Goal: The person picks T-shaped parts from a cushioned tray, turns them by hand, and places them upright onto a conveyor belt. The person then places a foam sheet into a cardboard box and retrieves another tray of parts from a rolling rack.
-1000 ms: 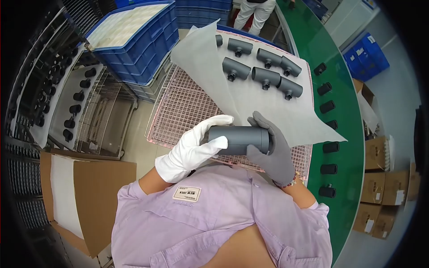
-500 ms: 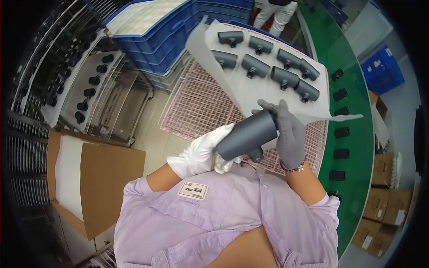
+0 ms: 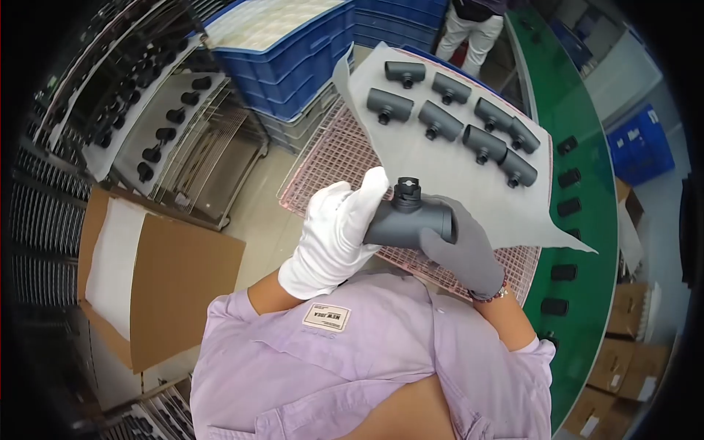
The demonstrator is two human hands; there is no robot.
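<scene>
My left hand (image 3: 334,231), in a white glove, grips the left end of a dark grey tee-shaped pipe fitting (image 3: 408,223). My right hand (image 3: 469,249), gloved in grey, holds its right end, with the thumb across the front. The fitting lies level in front of my chest, its short black-tipped branch pointing away from me. Beyond it, several similar grey fittings (image 3: 440,121) lie on a white sheet (image 3: 469,198) spread over a pink wire rack (image 3: 320,158).
At right, a green conveyor belt (image 3: 579,253) carries black fittings. Blue crates (image 3: 286,73) stand at the back left, beside wire shelving (image 3: 220,143) with more fittings. An open cardboard box (image 3: 183,264) is at left. Another person (image 3: 469,37) stands at the back.
The fitting has turned so its branch, which pointed toward me, now points away. My right hand has closed on its right end. The whole view has shifted.
</scene>
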